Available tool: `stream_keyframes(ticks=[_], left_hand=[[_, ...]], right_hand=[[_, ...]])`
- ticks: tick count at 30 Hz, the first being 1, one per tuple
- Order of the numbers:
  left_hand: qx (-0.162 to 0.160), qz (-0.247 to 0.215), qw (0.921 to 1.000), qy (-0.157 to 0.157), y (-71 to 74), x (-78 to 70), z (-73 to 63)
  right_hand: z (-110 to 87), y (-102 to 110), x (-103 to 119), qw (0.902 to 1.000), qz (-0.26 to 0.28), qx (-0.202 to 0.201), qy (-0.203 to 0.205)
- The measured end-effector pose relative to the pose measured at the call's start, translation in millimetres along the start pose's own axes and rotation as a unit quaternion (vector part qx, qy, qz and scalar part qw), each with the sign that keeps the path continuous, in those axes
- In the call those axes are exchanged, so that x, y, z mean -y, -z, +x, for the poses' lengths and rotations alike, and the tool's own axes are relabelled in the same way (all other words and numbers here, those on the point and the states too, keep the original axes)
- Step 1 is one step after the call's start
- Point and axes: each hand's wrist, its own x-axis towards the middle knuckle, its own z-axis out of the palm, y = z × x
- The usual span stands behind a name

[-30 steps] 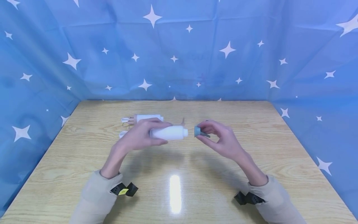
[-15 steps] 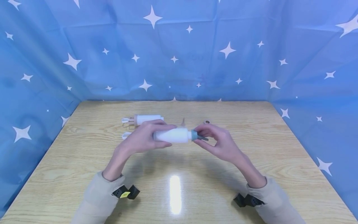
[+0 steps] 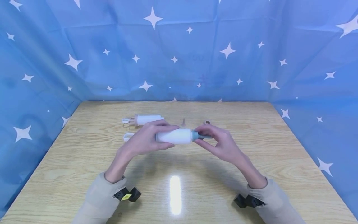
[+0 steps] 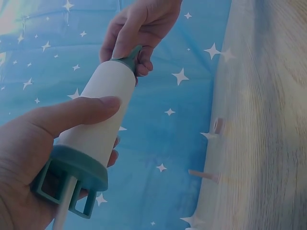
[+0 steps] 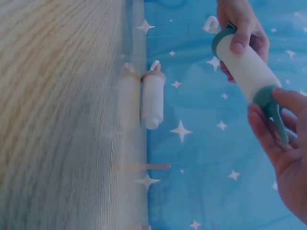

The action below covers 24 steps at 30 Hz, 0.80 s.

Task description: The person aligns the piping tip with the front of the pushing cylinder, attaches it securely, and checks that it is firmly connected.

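My left hand (image 3: 148, 137) grips the white barrel of an icing syringe (image 3: 179, 136), held level above the table. Its white ring handle (image 3: 128, 136) sticks out behind that hand. In the left wrist view the green collar with finger loops (image 4: 79, 165) and the white plunger rod (image 4: 64, 203) show. At the barrel's other end, my right hand (image 3: 222, 143) pinches a green nozzle cap (image 3: 195, 135) between thumb and fingers. This cap sits against the barrel, as the right wrist view shows, and its long green spout (image 5: 278, 124) points into the right palm.
A second icing syringe with a pinkish collar (image 3: 136, 120) lies on the wooden table (image 3: 84, 161) behind the left hand. Beyond the held syringe are a small pinkish nozzle (image 3: 183, 122) and a pinkish ring (image 3: 207, 122). Blue star-printed cloth (image 3: 179, 74) walls the back and sides.
The left hand has brought the barrel to the right. The gap between barrel and green cap has closed; the cap now covers the barrel's neck.
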Motion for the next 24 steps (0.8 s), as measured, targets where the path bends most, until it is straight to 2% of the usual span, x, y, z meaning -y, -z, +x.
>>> stream_keyframes(ticks=[16, 24], left_hand=[[-0.036, 0.011, 0.9987, -0.036, -4.6, -6.9, 1.7], [-0.03, 0.021, 0.999, -0.028, -4.8, -5.6, 2.2]], right_hand=[[-1.0, 2.8, 1.0, 0.9986, 0.043, 0.004, -0.03], [-1.2, 6.6, 0.3, 0.999, -0.003, 0.013, -0.042]])
